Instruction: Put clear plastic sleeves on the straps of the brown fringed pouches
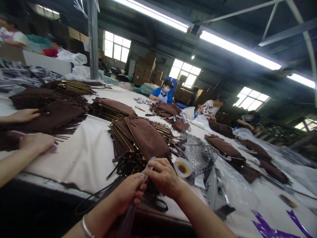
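My left hand, with a silver bangle on its wrist, is closed on a strip of translucent plastic wrap that hangs down below it. My right hand pinches the upper end of the same wrap just above, and the fingers of both hands nearly meet. Whether something lies inside the wrap I cannot tell. Directly behind my hands is a stack of brown zippered pouches with gold zips and metal clasps. Dark straps lie under and beside my hands at the table edge.
A co-worker's hands rest by fringed brown bags at left. A tape roll, a grey tape dispenser and bubble wrap sit at right. More brown stacks cover the white table; several people work beyond.
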The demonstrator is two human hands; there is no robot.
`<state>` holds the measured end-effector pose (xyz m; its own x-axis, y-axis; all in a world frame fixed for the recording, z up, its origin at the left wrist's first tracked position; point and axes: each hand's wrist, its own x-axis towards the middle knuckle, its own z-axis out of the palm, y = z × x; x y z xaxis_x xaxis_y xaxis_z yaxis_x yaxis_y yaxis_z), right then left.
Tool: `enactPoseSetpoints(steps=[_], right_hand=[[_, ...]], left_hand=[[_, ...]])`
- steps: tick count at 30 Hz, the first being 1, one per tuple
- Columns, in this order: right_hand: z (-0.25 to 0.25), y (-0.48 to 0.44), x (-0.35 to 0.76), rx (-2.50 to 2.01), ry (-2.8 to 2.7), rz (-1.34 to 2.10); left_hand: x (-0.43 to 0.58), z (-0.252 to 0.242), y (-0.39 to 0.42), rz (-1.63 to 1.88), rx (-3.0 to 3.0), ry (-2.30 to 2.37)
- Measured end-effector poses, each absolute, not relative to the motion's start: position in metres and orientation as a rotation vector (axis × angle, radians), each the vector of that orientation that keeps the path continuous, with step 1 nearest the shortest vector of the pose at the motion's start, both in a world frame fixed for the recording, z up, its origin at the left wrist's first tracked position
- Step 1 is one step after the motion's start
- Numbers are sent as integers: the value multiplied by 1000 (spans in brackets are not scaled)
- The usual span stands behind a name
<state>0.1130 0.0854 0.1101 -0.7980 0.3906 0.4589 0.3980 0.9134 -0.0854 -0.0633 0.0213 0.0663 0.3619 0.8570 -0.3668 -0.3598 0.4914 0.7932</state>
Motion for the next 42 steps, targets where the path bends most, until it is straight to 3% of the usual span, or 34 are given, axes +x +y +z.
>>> enactPoseSetpoints(steps=[3,9,13,18,24,29,38,42], right_hand=[[112,88,104,-548,-2690,-73],[128,97,87,-517,-3011,-125],[131,103,76,-532,-3101,-102],[119,107,76,-376,-3018,54],[103,97,87,-475,-2715,345],[91,91,91,-498,-2634,335],[85,94,101,-587,-2684,446],[90,92,99,-593,-2787,325]], left_hand=[[-61,64,18,869,752,945],[-58,54,17,1051,1511,1407],[-54,52,19,1080,1559,1457],[-55,53,14,962,1225,1307],[-66,47,9,974,453,719],[-64,45,14,895,113,590],[-46,44,4,971,904,1194],[-43,40,4,1053,1307,1426]])
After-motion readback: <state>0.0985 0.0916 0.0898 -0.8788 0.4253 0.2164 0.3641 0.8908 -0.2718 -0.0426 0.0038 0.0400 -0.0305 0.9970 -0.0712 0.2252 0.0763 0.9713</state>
